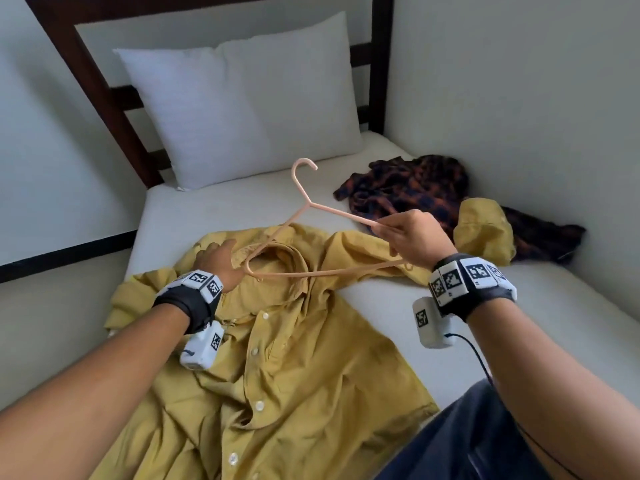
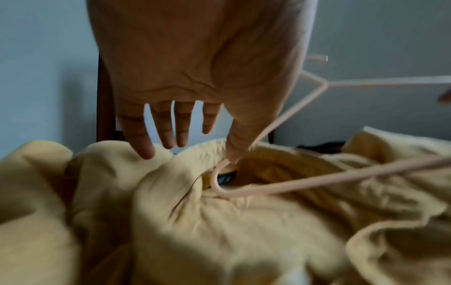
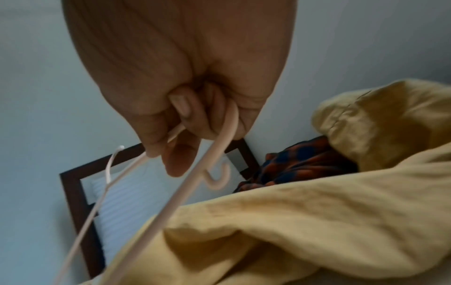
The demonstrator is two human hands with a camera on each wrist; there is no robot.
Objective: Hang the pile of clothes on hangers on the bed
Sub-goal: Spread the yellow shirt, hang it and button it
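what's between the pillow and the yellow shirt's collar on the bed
In the head view, only a bare strip of white mattress lies between the pillow and the yellow shirt collar. The pink hanger, held up by the right hand, has its hook above that strip.

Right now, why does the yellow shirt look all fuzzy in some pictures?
Head view: the yellow shirt and pink hanger look sharp, though the bed's edges bend near the picture's sides. Left wrist view: the shirt is smeared and soft, with a dark shadow under the left hand. Right wrist view: the right hand and shirt are blurry and dim.
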